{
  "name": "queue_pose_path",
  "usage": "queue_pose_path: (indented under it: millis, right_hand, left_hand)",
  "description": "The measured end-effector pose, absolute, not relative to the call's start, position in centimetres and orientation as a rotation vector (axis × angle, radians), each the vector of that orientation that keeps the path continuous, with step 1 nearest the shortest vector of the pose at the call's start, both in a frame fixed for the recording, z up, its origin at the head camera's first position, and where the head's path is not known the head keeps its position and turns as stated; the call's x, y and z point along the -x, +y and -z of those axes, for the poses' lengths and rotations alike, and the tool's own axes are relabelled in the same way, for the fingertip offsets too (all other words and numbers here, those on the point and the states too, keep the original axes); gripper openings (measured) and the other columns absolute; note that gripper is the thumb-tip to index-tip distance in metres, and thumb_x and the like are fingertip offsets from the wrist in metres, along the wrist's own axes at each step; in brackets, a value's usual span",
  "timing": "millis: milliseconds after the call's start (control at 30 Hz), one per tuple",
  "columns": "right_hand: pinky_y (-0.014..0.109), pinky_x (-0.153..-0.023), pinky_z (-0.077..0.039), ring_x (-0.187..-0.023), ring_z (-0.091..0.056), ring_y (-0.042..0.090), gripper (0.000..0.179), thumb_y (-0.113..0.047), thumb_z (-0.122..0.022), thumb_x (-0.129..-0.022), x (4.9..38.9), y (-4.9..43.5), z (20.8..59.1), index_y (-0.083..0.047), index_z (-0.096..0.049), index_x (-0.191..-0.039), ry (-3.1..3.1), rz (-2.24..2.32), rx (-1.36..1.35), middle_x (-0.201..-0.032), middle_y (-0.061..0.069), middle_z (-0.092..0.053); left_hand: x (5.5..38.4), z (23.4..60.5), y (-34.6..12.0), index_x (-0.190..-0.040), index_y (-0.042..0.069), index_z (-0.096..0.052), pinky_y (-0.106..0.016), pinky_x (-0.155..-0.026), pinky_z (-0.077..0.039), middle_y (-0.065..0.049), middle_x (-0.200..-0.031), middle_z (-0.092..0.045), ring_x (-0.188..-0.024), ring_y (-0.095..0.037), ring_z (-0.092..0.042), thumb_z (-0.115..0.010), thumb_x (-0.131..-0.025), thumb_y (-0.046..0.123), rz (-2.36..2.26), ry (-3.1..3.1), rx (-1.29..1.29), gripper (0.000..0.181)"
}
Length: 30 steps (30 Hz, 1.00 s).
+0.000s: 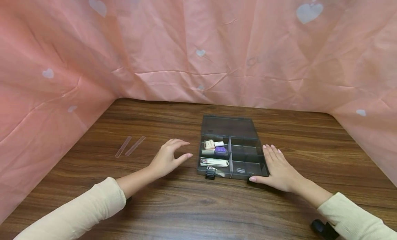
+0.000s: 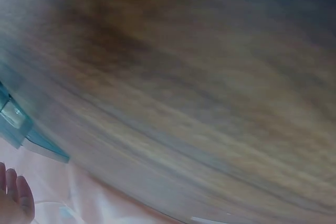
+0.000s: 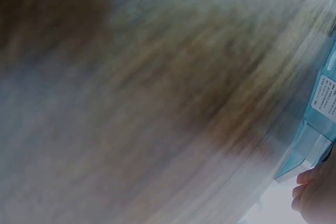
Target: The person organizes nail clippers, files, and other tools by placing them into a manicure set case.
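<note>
A dark see-through compartment box (image 1: 246, 169) lies on the table, its lid (image 1: 227, 125) folded back away from me. Its left compartments hold a beige nail polish bottle (image 1: 209, 144), a purple nail polish bottle (image 1: 221, 149), a large nail clipper (image 1: 214, 162) and a small nail clipper (image 1: 219, 173). Along the box's right side rests my right hand (image 1: 280, 173), fingers straight and thumb at the near right corner. My left hand (image 1: 165, 159) hovers left of the box, thumb and fingers apart, holding nothing. Both wrist views catch the box only at their edges.
Two slim clear pinkish strips (image 1: 135, 145) lie on the wooden table (image 1: 173, 205) left of my left hand. A small clear piece (image 1: 240, 170) is in the near right compartment. Pink curtains (image 1: 198, 43) with hearts enclose the table's back and sides.
</note>
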State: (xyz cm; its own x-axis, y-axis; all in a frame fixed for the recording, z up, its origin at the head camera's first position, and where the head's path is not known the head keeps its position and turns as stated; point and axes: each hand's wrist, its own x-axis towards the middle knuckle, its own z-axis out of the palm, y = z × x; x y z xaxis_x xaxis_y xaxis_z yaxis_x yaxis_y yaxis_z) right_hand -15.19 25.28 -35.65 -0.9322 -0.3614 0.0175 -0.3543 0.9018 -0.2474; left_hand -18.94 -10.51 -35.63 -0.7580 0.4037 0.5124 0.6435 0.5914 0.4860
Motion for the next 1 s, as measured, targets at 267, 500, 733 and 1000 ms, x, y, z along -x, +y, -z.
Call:
queue_pose_path:
  millis: [267, 500, 733, 1000]
  right_hand:
    - [0.056, -0.113, -0.008, -0.137, -0.011, 0.049, 0.113, -0.064, -0.059, -0.077, 15.1, 25.3, 35.6, 0.015, -0.011, -0.141, 3.039, 0.386, 0.575, -0.147, 0.037, -0.013]
    - [0.056, -0.113, -0.008, -0.137, -0.011, 0.049, 0.113, -0.064, -0.059, -0.076, 15.1, 25.3, 35.7, 0.015, -0.012, -0.141, 3.044, 0.379, 0.577, -0.147, 0.037, -0.013]
    - [0.056, -0.113, -0.008, -0.137, -0.01, 0.049, 0.114, -0.065, -0.059, -0.077, 15.1, 25.4, 35.6, 0.015, -0.011, -0.141, 3.04, 0.381, 0.566, -0.147, 0.037, -0.012]
    - [0.057, -0.113, -0.008, -0.137, -0.011, 0.05, 0.114, -0.065, -0.059, -0.076, 15.2, 25.4, 35.6, 0.016, -0.012, -0.141, 3.041, 0.377, 0.571, -0.147, 0.037, -0.013]
  left_hand:
    - [18.9, 35.8, -12.5, -0.108, 0.001, -0.065, -0.041, -0.086, -0.051, -0.01, -0.107, -0.067, -0.102, -0.026, -0.06, -0.071, -0.081, 0.024, 0.913, -2.512, 0.796, 0.037]
    - [18.9, 36.4, -15.0, -0.108, -0.002, -0.064, -0.042, -0.083, -0.052, -0.013, -0.106, -0.066, -0.1, -0.028, -0.06, -0.071, -0.081, 0.021, 0.873, -2.533, 0.73, 0.036]
    - [19.0, 37.3, -17.0, -0.108, -0.003, -0.063, -0.045, -0.085, -0.051, -0.015, -0.106, -0.066, -0.102, -0.032, -0.061, -0.071, -0.081, 0.018, 0.86, -2.539, 0.653, 0.035]
    - [19.0, 37.7, -18.7, -0.107, -0.007, -0.062, -0.049, -0.088, -0.048, -0.022, -0.105, -0.065, -0.104, -0.038, -0.059, -0.069, -0.083, 0.013, 0.941, -2.569, 0.431, 0.032]
